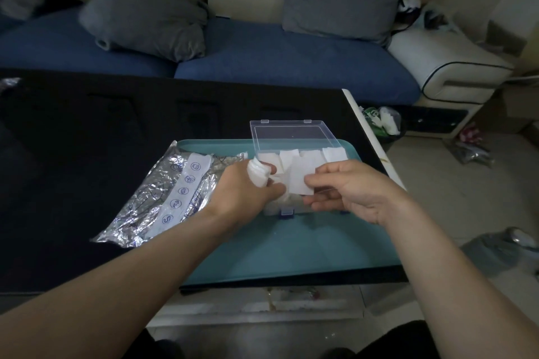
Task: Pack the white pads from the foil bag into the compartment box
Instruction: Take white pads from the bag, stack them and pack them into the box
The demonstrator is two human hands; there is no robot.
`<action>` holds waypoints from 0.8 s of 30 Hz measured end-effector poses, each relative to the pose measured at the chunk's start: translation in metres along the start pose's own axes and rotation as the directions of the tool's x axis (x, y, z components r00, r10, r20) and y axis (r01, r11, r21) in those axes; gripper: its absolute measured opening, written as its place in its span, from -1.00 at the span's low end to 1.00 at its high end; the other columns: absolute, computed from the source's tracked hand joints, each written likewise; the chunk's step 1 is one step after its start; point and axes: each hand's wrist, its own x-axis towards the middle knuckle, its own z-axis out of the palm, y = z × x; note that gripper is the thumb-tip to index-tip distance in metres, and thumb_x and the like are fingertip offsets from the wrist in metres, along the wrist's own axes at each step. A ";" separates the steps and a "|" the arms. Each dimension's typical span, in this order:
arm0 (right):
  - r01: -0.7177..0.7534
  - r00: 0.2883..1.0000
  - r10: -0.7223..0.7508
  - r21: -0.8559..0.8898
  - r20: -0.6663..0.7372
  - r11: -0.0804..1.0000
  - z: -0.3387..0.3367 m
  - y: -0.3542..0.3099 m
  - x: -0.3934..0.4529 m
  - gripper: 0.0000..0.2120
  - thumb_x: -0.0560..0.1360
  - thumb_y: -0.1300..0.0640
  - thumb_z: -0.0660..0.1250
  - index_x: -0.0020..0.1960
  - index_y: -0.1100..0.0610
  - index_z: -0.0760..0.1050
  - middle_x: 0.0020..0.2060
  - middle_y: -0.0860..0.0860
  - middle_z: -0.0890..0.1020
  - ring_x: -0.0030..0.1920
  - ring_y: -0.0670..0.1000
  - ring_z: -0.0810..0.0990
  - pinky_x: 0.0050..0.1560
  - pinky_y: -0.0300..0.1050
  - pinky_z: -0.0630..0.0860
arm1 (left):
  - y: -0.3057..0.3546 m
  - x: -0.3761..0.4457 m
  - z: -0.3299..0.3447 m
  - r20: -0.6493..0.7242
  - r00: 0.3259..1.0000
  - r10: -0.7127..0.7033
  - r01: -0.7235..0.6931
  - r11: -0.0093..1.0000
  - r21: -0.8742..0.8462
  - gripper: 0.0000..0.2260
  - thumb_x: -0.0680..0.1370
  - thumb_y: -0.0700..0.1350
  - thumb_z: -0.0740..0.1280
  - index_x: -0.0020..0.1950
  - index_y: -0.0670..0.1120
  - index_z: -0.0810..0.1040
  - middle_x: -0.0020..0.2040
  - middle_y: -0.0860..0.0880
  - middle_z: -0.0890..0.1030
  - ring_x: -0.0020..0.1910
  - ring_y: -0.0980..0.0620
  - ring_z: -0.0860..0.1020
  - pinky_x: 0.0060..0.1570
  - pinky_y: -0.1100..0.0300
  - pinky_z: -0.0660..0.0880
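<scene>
Dark tabletop, teal tray (291,248): your left hand (242,189) gripped spare white pads (256,172); right hand (350,189) pinched one pad (302,179) over compartment box (294,134), tray's far edge. Foil bag (163,192) left. Next: seat pad in a free compartment.

Crinkled glossy foil bag (163,195), clear smooth plastic compartment box (294,134), matt teal tray (291,245).

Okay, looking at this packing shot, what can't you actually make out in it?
1. Head view: the near compartments of the compartment box are hidden by the left hand and right hand.
2. How many pads the left hand grips in its bunch: folded together.
3. Inside of the foil bag: opaque foil.
4. Printed symbols on the bag's white strip: too small to read.
</scene>
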 end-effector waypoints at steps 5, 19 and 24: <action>-0.020 0.999 0.015 0.164 0.034 0.986 -0.002 -0.003 -0.002 -0.86 0.38 0.13 0.56 -0.10 0.11 0.65 -0.25 0.03 0.67 -0.25 0.00 0.63 -0.43 -0.22 0.51 | 0.012 -0.007 0.007 0.033 0.999 -0.036 0.047 0.893 -0.448 -0.80 0.49 -0.31 0.46 0.04 -0.08 0.60 -0.32 -0.03 0.58 -0.44 0.03 0.42 -0.46 0.22 0.38; 0.184 0.983 -0.154 0.456 -0.103 0.871 -0.002 -0.014 -0.008 -0.76 0.30 0.25 0.52 -0.06 0.07 0.63 -0.26 0.00 0.71 -0.35 -0.10 0.64 -0.43 -0.28 0.47 | 0.029 -0.006 -0.009 0.482 0.876 0.007 0.359 0.658 -0.662 -0.59 0.44 -0.13 0.46 0.23 -0.24 0.49 -0.09 -0.13 0.63 -0.23 -0.01 0.60 -0.16 0.18 0.58; 0.163 0.979 -0.193 0.331 0.060 0.929 0.000 -0.011 -0.010 -0.84 0.26 0.22 0.50 -0.16 0.10 0.67 -0.34 -0.01 0.66 -0.38 -0.11 0.57 -0.44 -0.29 0.37 | 0.033 -0.005 -0.010 0.577 0.816 -0.019 0.475 0.591 -0.652 -0.50 0.53 0.07 0.22 0.20 -0.35 0.56 -0.02 -0.31 0.64 -0.13 -0.15 0.67 -0.06 0.11 0.62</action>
